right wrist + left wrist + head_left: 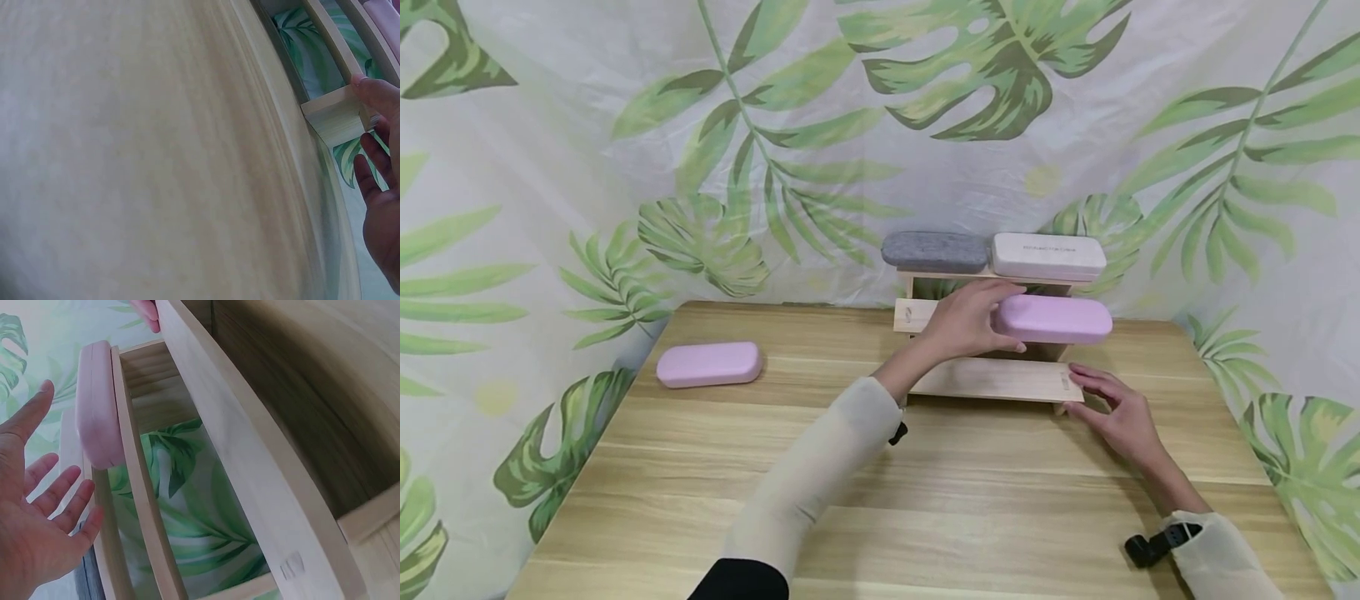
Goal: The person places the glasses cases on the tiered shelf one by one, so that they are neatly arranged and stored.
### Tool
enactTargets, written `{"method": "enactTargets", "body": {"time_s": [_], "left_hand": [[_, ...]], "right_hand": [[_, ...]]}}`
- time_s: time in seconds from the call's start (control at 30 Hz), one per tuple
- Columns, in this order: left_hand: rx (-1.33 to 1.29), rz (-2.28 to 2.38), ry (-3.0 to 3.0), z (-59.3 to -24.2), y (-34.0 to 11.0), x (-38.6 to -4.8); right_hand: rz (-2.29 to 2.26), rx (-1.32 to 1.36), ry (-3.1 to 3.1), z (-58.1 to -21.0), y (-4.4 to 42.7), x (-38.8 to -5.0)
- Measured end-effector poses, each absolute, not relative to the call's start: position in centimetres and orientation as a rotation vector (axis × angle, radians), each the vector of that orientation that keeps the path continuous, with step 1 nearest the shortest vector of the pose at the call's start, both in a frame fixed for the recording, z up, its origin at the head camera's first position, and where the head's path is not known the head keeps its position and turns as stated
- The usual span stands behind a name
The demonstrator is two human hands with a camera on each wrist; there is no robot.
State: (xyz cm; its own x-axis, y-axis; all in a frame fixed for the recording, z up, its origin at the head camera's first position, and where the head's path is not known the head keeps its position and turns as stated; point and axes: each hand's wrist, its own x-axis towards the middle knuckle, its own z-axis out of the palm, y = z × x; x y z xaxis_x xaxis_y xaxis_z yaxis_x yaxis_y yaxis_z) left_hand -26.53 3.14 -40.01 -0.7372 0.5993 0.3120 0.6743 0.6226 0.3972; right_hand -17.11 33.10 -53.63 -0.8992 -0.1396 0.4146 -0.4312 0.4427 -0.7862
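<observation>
A wooden three-tier rack (992, 381) stands toward the back of the table. On its middle tier a pink glasses case (1054, 319) lies at the right side. My left hand (970, 321) is beside that case's left end. In the left wrist view the left hand (47, 512) has its fingers spread, with a gap between them and the pink case (99, 403). My right hand (1123, 421) holds the right end of the lowest tier between thumb and fingers. The right wrist view shows the right hand (384, 162) at that end of the rack (337, 115).
On the top tier sit a grey fabric glasses case (936, 252) and a white glasses case (1048, 256) with lettering. Another pink glasses case (709, 365) lies on the wooden table (775, 467) at the left. Behind hangs a leaf-patterned cloth (820, 192).
</observation>
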Motion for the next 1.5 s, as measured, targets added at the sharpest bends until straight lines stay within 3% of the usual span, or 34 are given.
{"method": "enactTargets", "body": {"time_s": [1.5], "left_hand": [[-1.058,-0.971,-2.493,-40.0,-9.0,-22.3]], "right_hand": [[1.329,0.509,-2.372,-53.7,32.6,-17.0]]}}
